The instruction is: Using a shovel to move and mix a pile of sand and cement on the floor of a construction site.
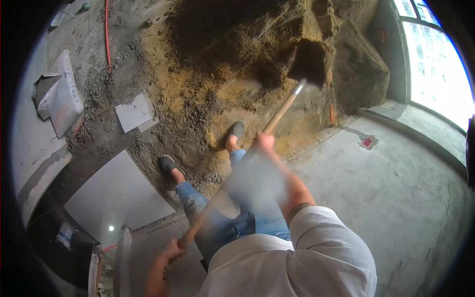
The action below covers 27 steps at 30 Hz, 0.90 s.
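Observation:
A shovel with a pale wooden handle (280,113) slants across my body. My left hand (173,250) is closed round its rear end, low at the left beside my thigh. Farther up the shaft, my right hand (265,141) grips it too, in front of my knees. At the far end, past a shiny metal socket, the dark blade (309,58) is against the heap of sand (358,64); how deep it sits I cannot tell. A blurred pale patch hides part of the shaft and my right forearm.
Loose sand and gravel (190,111) surround my feet. A white tile piece (134,113) lies on the rubble, a torn white sack (64,99) farther left. A large pale panel (118,193) is behind my left foot. A red socket box (367,142) is at the right, near the window (435,59).

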Tool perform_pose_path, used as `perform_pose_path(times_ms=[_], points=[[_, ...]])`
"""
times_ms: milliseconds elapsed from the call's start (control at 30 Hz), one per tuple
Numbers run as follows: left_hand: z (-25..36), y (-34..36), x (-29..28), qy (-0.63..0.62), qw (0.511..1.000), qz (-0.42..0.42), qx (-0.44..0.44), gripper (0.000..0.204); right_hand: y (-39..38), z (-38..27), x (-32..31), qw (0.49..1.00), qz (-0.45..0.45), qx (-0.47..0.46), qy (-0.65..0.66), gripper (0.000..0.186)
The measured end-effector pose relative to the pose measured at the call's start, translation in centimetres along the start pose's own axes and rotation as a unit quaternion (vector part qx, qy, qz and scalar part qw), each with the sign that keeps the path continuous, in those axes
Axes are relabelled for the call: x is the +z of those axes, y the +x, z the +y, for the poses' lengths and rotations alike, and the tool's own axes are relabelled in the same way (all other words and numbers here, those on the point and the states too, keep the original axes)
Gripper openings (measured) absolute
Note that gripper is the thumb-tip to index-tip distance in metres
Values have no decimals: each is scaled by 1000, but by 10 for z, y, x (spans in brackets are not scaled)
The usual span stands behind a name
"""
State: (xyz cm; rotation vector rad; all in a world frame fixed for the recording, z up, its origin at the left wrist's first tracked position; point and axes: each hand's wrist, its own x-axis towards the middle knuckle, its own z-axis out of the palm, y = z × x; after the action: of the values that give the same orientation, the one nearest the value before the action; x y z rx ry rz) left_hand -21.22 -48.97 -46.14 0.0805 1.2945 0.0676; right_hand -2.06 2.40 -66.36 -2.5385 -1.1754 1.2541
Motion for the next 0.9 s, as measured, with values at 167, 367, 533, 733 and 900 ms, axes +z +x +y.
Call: perform_pose_path(times_ms=[167, 367, 533, 733, 900], points=[[111, 34, -77, 24, 988, -29, 149, 37, 63, -111, -61, 960, 62, -226, -152, 31], [16, 6, -108, 158, 902, 318, 247, 23, -85, -98, 21, 978, -41, -106, 176, 19], [-100, -13, -60, 147, 945, 283, 70, 18, -58, 37, 94, 984, -69, 40, 162, 22], [-186, -166, 10, 168, 927, 312, -124, 10, -193, 207, 213, 834, -388, 293, 260, 22], [-162, -262, 48, 158, 881, 341, -287, 10, -333, 199, 249, 790, -369, 435, 226, 16]])
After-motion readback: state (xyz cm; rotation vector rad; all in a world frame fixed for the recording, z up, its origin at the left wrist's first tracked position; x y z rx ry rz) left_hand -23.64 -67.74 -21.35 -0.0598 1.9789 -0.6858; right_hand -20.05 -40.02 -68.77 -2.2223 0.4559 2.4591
